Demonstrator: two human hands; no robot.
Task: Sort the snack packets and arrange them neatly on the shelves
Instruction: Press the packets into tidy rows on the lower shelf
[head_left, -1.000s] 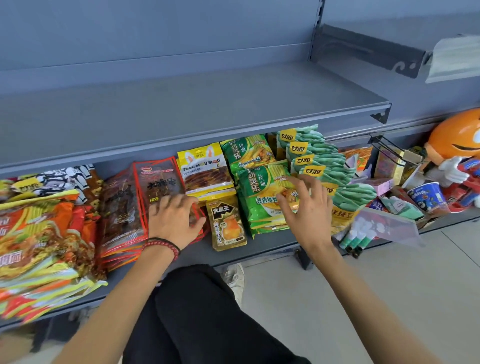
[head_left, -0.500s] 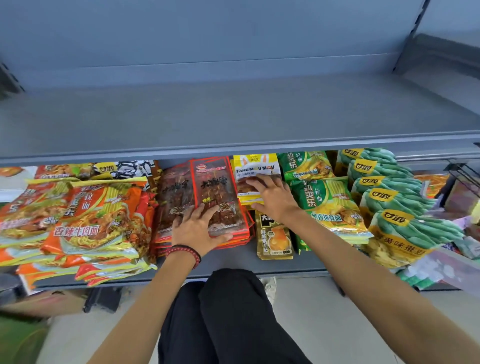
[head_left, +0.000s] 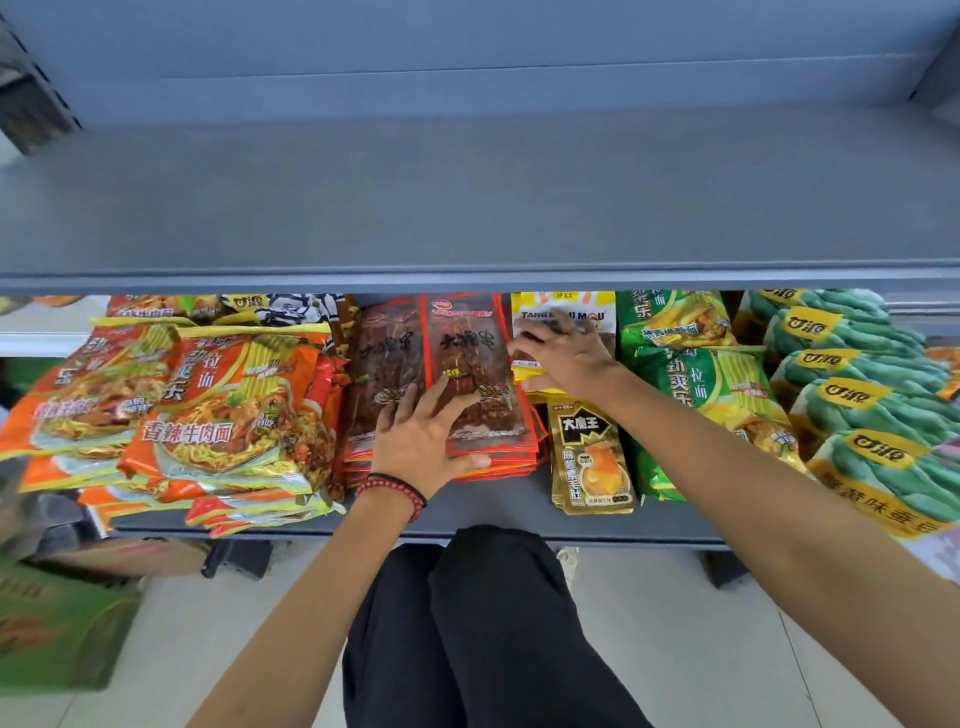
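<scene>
On the lower shelf (head_left: 498, 512) a stack of red-edged clear snack packets (head_left: 467, 343) lies at the centre. My left hand (head_left: 426, 441) rests flat on its near end, fingers spread and the thumb along the front edge. To the right sits a yellow-and-white packet stack (head_left: 571, 306); my right hand (head_left: 563, 353) lies on it with fingers bent over its left edge. Whether those fingers grip the packet I cannot tell. A small gold packet (head_left: 592, 457) lies just in front of that stack.
Orange noodle packets (head_left: 218, 405) are piled on the left, green noodle packets (head_left: 711, 374) and green pea-snack bags (head_left: 862, 405) on the right. The grey upper shelf (head_left: 467, 208) overhangs the row. A green box (head_left: 57, 623) stands on the floor at the left.
The view swung left. My right hand left the green packets and came over to the yellow-and-white stack. My left hand stayed on the red-edged stack.
</scene>
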